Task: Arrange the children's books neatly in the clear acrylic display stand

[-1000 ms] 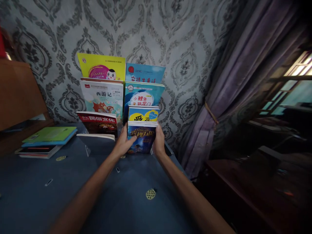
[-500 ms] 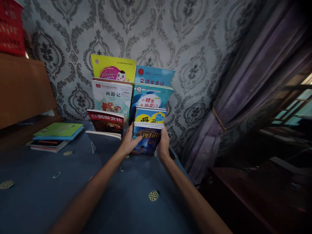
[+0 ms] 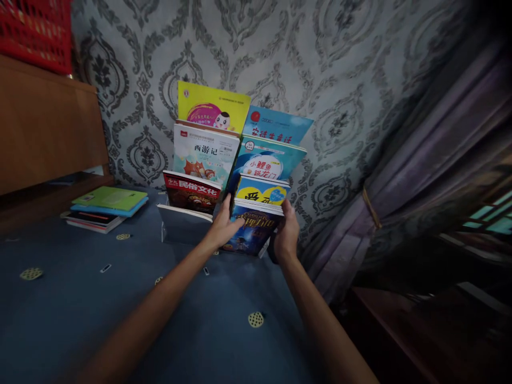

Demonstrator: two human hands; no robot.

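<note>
A dark blue paperback book (image 3: 253,237) stands in the front right of a tiered book rack (image 3: 182,226). My left hand (image 3: 224,226) grips its left edge, thumb across the cover and fingers behind. My right hand (image 3: 288,232) is at the right edge, fingers curled by the upper corner and partly hidden. Behind it rise a yellow and blue book (image 3: 262,189), a teal book (image 3: 270,160) and a light blue book (image 3: 278,125). In the left column are a dark red book (image 3: 192,192), a white book (image 3: 206,152) and a yellow book (image 3: 212,106).
A small stack of books, a green one (image 3: 108,197) on top, lies left of the rack on the blue patterned tablecloth (image 3: 132,298). A wooden cabinet (image 3: 48,128) with a red basket (image 3: 36,34) stands far left. A tied purple curtain (image 3: 352,234) hangs to the right.
The rack and books sit farther right in the picture as the view has turned left. My right hand has eased slightly outward along the book's right edge; my left hand keeps its grip.
</note>
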